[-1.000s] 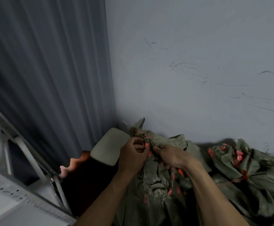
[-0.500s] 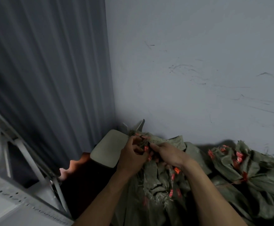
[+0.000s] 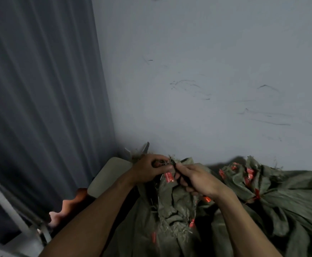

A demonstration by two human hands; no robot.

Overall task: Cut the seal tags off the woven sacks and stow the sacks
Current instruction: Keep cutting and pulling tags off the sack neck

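A bundle of olive-green woven sacks (image 3: 172, 206) hangs in front of me, its frayed mouths gathered at the top. My left hand (image 3: 147, 170) pinches that gathered top. My right hand (image 3: 198, 179) grips a dark-handled cutting tool (image 3: 177, 173) whose tip points up at the frayed edge beside my left fingers. A red seal tag (image 3: 168, 177) hangs between my two hands. More red tags (image 3: 192, 223) dangle lower on the same bundle.
A second heap of green sacks (image 3: 281, 193) with red tags lies to the right against the scuffed white wall. A pale seat pad (image 3: 110, 176) sits left of my hands, a grey curtain (image 3: 40, 89) beyond it, and a metal frame (image 3: 12, 219) at lower left.
My right hand has drawn back to the right and its dark tool now shows, pointed at the sack top. The red tag between my hands has come into view.
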